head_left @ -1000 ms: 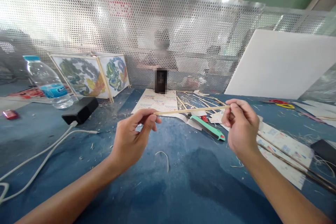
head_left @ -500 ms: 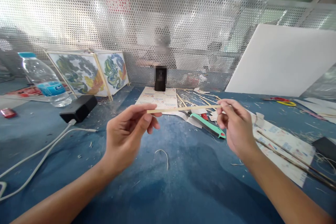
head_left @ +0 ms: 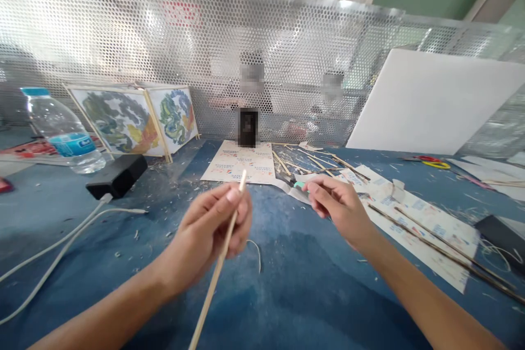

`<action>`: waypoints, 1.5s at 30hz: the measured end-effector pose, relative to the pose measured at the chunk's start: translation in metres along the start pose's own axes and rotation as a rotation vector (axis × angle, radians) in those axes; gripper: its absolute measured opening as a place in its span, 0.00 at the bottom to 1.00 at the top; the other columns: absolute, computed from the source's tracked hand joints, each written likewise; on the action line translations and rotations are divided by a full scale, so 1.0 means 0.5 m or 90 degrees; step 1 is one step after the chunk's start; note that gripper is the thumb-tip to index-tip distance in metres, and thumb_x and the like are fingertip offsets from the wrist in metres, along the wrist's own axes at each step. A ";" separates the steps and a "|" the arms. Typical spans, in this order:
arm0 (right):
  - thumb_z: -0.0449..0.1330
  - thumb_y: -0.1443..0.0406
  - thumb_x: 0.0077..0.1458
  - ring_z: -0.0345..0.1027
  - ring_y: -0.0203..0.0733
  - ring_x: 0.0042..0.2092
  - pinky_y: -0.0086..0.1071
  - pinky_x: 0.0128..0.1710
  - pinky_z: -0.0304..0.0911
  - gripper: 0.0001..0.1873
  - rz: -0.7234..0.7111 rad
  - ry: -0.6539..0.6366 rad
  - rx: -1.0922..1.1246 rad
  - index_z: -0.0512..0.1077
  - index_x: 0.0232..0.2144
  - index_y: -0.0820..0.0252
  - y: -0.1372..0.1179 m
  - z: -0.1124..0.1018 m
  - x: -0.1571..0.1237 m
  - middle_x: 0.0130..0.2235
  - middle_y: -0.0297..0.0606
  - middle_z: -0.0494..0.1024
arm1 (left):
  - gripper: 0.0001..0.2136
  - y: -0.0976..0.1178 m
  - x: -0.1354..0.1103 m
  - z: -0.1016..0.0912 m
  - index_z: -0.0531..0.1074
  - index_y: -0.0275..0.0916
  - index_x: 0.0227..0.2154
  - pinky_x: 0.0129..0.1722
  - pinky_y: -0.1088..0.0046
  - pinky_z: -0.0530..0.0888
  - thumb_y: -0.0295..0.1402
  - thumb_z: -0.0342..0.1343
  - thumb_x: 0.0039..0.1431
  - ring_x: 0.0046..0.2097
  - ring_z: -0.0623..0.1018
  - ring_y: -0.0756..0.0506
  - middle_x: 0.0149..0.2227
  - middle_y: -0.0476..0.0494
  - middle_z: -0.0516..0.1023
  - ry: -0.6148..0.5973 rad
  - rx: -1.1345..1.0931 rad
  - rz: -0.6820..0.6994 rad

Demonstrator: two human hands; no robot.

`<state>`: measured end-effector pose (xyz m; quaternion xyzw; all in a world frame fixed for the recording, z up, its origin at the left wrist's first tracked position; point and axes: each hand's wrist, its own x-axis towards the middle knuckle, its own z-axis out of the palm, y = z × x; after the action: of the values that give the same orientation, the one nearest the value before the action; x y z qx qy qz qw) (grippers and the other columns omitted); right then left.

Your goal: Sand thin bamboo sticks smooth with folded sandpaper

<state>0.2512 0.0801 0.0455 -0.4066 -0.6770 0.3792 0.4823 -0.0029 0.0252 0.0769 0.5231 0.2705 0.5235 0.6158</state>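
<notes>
A thin, pale bamboo stick (head_left: 217, 268) is pinched between the thumb and fingers of the left hand (head_left: 209, 232). It stands steeply tilted, its top end poking just above the fingertips and its long lower part running down toward the bottom edge of the view. A green-handled knife (head_left: 298, 184) lies on the counter (head_left: 287, 284), mostly hidden under the right hand (head_left: 338, 206), whose fingers close around it.

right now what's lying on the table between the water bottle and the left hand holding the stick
In the head view, a black power bank with a white cable lies between the water bottle and the left hand, amid scattered shavings on the blue table.
</notes>
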 end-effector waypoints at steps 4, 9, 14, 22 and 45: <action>0.62 0.66 0.66 0.70 0.34 0.28 0.30 0.28 0.67 0.05 -0.184 0.051 -0.017 0.76 0.44 0.54 -0.044 0.028 -0.042 0.33 0.32 0.78 | 0.17 -0.030 -0.016 0.020 0.65 0.42 0.28 0.16 0.82 0.54 0.43 0.49 0.73 0.17 0.51 0.56 0.17 0.60 0.57 -0.129 -0.046 -0.189; 0.63 0.73 0.60 0.73 0.37 0.31 0.32 0.29 0.69 0.15 -0.342 0.049 -0.105 0.76 0.47 0.53 -0.064 0.052 -0.075 0.39 0.34 0.83 | 0.16 -0.054 -0.023 0.029 0.66 0.42 0.30 0.17 0.83 0.55 0.44 0.49 0.73 0.18 0.52 0.56 0.19 0.59 0.56 -0.163 -0.090 -0.239; 0.65 0.74 0.60 0.73 0.35 0.31 0.30 0.28 0.69 0.14 -0.374 0.036 -0.131 0.77 0.47 0.55 -0.057 0.057 -0.072 0.39 0.36 0.83 | 0.16 -0.057 -0.027 0.030 0.67 0.42 0.30 0.18 0.83 0.55 0.45 0.51 0.72 0.19 0.52 0.56 0.19 0.59 0.57 -0.170 -0.110 -0.262; 0.66 0.75 0.59 0.73 0.31 0.29 0.24 0.26 0.69 0.10 -0.391 0.068 -0.150 0.79 0.41 0.58 -0.062 0.060 -0.073 0.35 0.34 0.83 | 0.16 -0.060 -0.034 0.038 0.67 0.42 0.31 0.19 0.83 0.58 0.46 0.51 0.72 0.20 0.53 0.55 0.21 0.58 0.58 -0.174 -0.110 -0.291; 0.59 0.78 0.52 0.60 0.30 0.22 0.27 0.24 0.60 0.11 -0.442 0.153 -0.348 0.72 0.25 0.60 -0.063 0.073 -0.073 0.23 0.30 0.71 | 0.16 -0.076 -0.023 0.046 0.67 0.41 0.29 0.17 0.85 0.60 0.45 0.53 0.71 0.20 0.53 0.55 0.20 0.59 0.57 -0.073 -0.051 -0.280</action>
<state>0.2176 0.0302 0.0523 -0.3091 -0.7874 -0.0475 0.5312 0.0277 0.0099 0.0464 0.4555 0.3214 0.3565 0.7497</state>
